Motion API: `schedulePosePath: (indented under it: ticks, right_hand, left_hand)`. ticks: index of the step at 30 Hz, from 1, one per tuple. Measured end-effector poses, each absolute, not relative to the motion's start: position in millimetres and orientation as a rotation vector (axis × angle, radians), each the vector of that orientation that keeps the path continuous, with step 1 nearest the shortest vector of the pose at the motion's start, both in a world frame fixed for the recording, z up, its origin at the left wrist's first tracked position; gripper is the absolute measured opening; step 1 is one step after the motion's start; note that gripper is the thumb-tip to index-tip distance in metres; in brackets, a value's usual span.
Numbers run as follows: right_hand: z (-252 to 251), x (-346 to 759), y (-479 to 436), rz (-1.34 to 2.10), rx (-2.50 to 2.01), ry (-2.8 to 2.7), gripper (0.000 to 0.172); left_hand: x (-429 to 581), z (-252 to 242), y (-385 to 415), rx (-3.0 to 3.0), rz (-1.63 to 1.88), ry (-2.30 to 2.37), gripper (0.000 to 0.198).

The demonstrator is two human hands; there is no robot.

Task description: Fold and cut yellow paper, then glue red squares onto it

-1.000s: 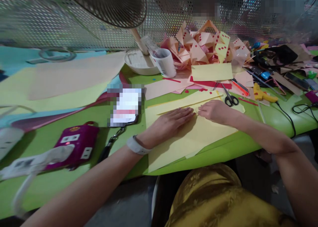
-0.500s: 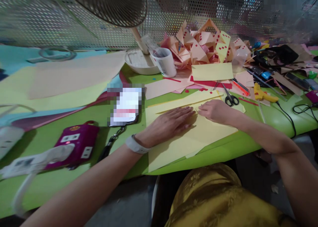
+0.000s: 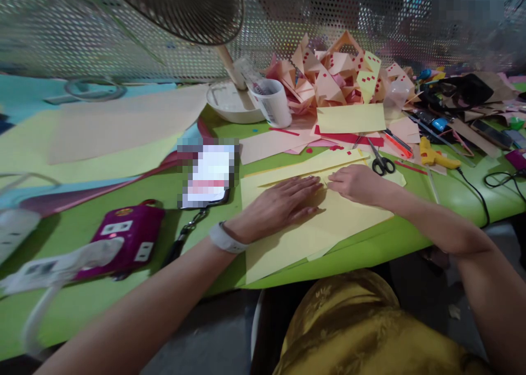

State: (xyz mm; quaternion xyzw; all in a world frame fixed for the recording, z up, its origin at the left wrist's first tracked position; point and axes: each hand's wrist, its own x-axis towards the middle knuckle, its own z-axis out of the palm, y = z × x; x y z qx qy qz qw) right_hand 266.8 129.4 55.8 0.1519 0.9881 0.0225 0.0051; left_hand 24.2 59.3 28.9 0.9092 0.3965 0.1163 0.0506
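Left hand [image 3: 283, 202] and right hand [image 3: 355, 182] press flat, fingers released, on a yellow sheet [image 3: 329, 224] at the tabletop's [image 3: 90, 309] 6 o'clock edge. It is apparently creased once, unlike the folded shapes [image 3: 329, 74] heaped at 12 o'clock.

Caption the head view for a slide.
Left hand and right hand rest on a pale yellow paper sheet on green table.

Black-handled scissors [image 3: 380, 160] are lying near a yellow glue gun [image 3: 435, 157]; a white cup [image 3: 274, 104] is standing beside folded paper shapes [image 3: 332, 76].
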Motion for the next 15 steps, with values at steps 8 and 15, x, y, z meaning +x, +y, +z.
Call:
schedulePosePath:
  ticks: [8,15]
  right_hand:
    - [56.5,265.3,128.7,0.121,0.488,3.071,0.025]
    - [53.3,265.1,130.8,0.107,0.508,3.065,0.026]
  left_hand:
    - [24.6,29.5,60.1,2.849,0.448,1.234,0.049]
    - [22.2,23.6,66.1,2.860,0.493,1.274,0.041]
